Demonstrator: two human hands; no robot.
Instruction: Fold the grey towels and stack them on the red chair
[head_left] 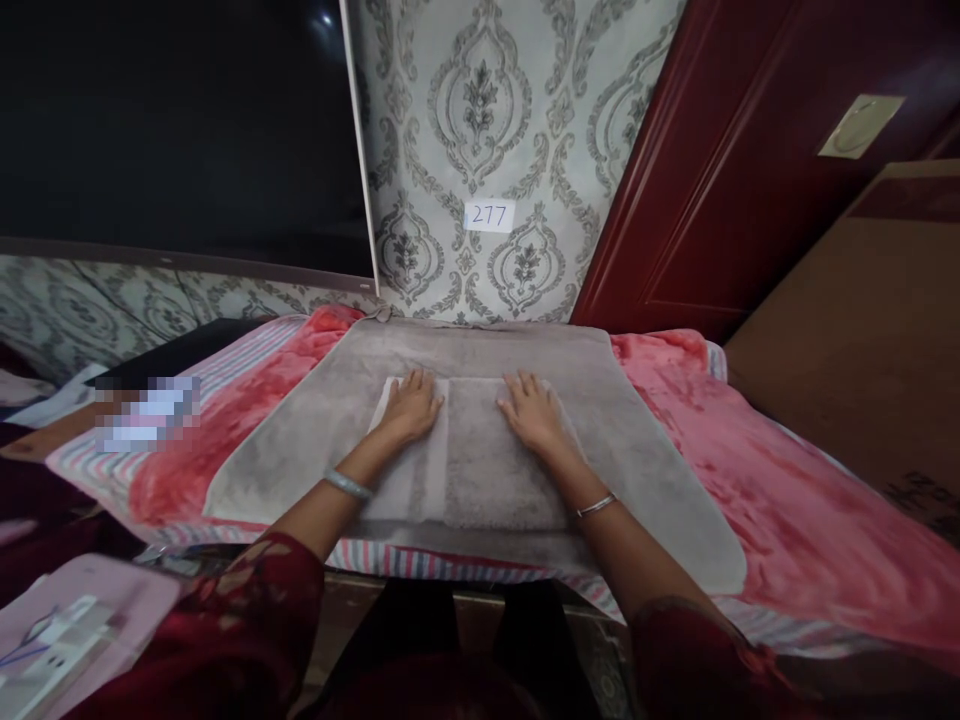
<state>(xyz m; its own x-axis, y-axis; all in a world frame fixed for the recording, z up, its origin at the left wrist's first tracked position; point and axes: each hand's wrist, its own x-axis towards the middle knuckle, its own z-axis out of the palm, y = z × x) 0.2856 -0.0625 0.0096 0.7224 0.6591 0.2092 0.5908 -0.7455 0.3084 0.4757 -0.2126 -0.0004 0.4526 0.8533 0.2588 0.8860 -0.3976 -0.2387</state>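
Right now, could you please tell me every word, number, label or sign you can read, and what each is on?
"277": handwritten on the white paper slip on the patterned wallpaper.
Dark printed marks on the cardboard box at right: too blurred to read.
Tiny marks on the lower frame of the television: too small to read.
I can make out no other text.

We see a soft grey larger cloth (675, 510) and, on it, a smaller cloth (491, 460), whitish grey on the left and mottled brownish grey on the right. Our blanket (787, 470) is coral red, the edging (435, 562) striped pink, white and blue-grey. We have silvery wallpaper (480, 90) with darker grey damask medallions, a deep red door (720, 150) and a brown box (855, 350).
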